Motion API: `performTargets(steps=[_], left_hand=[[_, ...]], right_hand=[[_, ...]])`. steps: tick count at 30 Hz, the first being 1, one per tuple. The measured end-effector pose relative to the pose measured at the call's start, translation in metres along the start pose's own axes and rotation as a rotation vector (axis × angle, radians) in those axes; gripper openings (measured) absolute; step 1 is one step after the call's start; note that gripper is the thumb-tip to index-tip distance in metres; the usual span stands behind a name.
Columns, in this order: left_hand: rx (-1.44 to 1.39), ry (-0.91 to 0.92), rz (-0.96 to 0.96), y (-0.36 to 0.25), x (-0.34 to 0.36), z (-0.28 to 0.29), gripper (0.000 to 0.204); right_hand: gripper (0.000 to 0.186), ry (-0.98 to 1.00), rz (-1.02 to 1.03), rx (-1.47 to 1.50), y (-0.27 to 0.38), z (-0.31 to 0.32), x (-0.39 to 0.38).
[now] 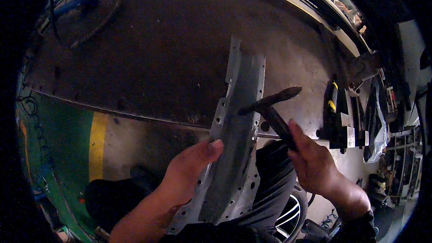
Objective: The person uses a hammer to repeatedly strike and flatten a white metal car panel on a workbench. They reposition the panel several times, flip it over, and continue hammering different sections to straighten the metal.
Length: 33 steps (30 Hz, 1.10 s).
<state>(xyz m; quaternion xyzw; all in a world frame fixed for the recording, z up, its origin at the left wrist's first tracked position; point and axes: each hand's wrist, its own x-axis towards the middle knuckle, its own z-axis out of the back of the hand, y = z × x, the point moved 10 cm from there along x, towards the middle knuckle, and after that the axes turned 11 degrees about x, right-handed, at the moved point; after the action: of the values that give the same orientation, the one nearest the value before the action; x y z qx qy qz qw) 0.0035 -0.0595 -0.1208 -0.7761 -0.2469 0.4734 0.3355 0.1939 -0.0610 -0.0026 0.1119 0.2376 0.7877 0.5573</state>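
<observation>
A long grey sheet-metal channel (234,153) with holes along both flanges runs from my lap up onto the dark metal table. My left hand (193,164) grips its left flange, the thumb lying on top and the other fingers hidden beneath. In my right hand (312,164) is the handle of a hammer (274,101), fingers wrapped round it. The hammer's dark head has a long tapered end pointing right, and its other end is over the channel near the right flange. Whether the head touches the metal I cannot tell.
The dark table (157,63) spreads ahead, its near edge crossing below the middle. Cable and blue equipment (83,2) stand far left. Bars and a yellow-marked tool (333,96) lie at right, near clear plastic (375,126). A wheel (288,216) shows low right; a yellow stripe (97,144) marks the floor.
</observation>
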Motion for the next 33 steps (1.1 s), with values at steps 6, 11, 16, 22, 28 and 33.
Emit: performTargets(steps=[6, 11, 16, 22, 28, 33], left_hand=[[0.384, -0.036, -0.405, 0.003, 0.004, 0.015, 0.036], [0.108, -0.029, -0.098, 0.005, 0.008, 0.007, 0.037], [0.137, -0.085, -0.124, -0.012, -0.003, 0.006, 0.048], [0.271, -0.039, -0.237, -0.017, -0.001, 0.005, 0.044], [0.194, -0.127, -0.129, -0.011, -0.004, 0.011, 0.046], [0.199, -0.108, -0.090, -0.015, -0.003, 0.007, 0.047]], right_hand=[[0.066, 0.211, -0.154, -0.256, -0.003, -0.022, 0.013], [0.070, -0.185, 0.231, -0.217, 0.017, 0.000, 0.009], [0.075, 0.225, -0.093, -0.228, 0.003, -0.019, 0.020], [0.076, 0.154, -0.073, -0.185, -0.007, -0.027, 0.018], [0.077, -0.099, 0.133, -0.168, 0.027, 0.009, 0.028], [0.058, 0.225, -0.235, -0.266, -0.004, -0.023, 0.029]])
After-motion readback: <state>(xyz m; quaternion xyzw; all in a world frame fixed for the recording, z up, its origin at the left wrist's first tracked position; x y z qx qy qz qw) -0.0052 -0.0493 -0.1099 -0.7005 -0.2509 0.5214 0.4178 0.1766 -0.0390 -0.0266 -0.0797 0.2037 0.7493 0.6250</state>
